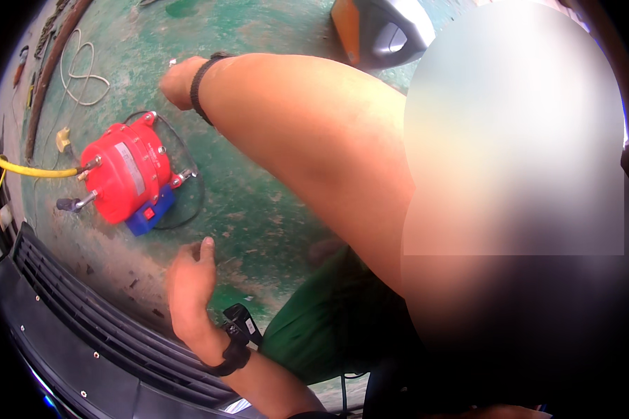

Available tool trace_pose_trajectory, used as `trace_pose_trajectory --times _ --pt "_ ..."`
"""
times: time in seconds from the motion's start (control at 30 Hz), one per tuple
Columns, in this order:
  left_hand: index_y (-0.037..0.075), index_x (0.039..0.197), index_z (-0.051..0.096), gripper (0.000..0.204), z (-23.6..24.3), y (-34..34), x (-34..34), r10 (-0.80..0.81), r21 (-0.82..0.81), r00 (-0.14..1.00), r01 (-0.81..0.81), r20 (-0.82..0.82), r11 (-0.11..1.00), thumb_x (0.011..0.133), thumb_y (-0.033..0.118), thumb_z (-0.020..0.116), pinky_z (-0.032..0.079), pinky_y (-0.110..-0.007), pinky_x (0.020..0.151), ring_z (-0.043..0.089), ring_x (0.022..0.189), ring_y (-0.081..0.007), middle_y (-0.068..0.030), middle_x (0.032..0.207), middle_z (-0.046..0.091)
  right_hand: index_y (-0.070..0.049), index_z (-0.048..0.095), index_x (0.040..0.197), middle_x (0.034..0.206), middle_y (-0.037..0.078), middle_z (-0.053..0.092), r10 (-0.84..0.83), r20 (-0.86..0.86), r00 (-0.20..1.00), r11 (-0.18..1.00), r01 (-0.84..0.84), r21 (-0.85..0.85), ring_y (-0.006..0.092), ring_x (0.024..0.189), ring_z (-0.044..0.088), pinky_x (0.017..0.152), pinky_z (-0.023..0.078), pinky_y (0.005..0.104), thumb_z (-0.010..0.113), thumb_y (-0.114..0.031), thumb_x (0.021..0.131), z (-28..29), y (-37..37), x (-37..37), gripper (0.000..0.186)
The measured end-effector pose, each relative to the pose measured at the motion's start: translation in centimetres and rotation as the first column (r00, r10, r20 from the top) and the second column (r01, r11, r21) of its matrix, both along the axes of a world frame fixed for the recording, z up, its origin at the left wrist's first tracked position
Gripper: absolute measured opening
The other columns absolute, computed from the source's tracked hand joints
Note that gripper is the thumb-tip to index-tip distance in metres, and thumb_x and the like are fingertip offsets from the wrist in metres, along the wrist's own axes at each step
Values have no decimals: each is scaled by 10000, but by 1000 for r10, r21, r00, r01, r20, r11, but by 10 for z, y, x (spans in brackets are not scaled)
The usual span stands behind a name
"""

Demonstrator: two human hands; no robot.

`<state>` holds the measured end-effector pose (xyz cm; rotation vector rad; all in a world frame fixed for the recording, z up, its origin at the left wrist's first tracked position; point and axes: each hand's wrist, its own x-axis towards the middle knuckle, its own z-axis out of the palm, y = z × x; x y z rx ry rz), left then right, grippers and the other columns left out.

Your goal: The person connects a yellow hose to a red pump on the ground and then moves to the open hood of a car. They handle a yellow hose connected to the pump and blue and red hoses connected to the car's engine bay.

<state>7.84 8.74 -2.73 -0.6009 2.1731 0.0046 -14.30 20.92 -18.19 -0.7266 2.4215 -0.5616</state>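
Note:
My right arm stretches across from the right, and my right hand (pixel 179 82) is over the green floor, its fingers bunched and mostly hidden. A tiny white speck shows at its upper edge; I cannot make out what it is. Below and to its left sits a red, drum-shaped machine (pixel 112 183) with metal fittings and a blue switch box (pixel 151 211). A yellow hose (pixel 42 170) runs into its left side. My left hand (pixel 192 276), with a black strapped device (pixel 236 342) at the wrist, hovers just below the machine. Its thumb stands apart from the slightly blurred fingers, and nothing shows in it.
A black slatted panel (pixel 105 297) runs along the lower left. A pale cable (pixel 84 80) lies looped at the upper left beside a brown bar (pixel 49 87). A grey and orange case (pixel 381 35) stands at the top. The right side is blurred.

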Motion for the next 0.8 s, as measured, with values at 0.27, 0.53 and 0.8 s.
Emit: trace_pose_trajectory --times 0.27,0.53,0.8 --pt "-28 1186 636 547 -20 22 -25 -141 78 988 145 -54 986 952 452 520 457 -437 971 602 1129 -396 -252 1160 653 -38 702 1098 1155 164 684 -30 -46 998 998 32 53 327 1069 661 889 537 416 561 -103 871 -16 42 -12 275" --pt "-46 1208 617 564 -13 37 -24 -139 88 990 142 -37 986 956 447 515 448 -453 980 586 1154 -404 -279 1161 640 -59 714 1080 1130 154 696 23 -43 999 990 -17 142 301 1070 667 879 538 410 568 -120 864 -12 36 -13 268" --pt "-58 1166 625 563 -6 41 -27 -163 91 986 160 27 983 972 455 499 465 -463 950 594 1136 -401 -284 1127 647 -55 692 1122 1183 132 680 52 -9 999 980 -49 192 303 1103 651 906 530 404 545 -106 877 -15 31 -15 291"
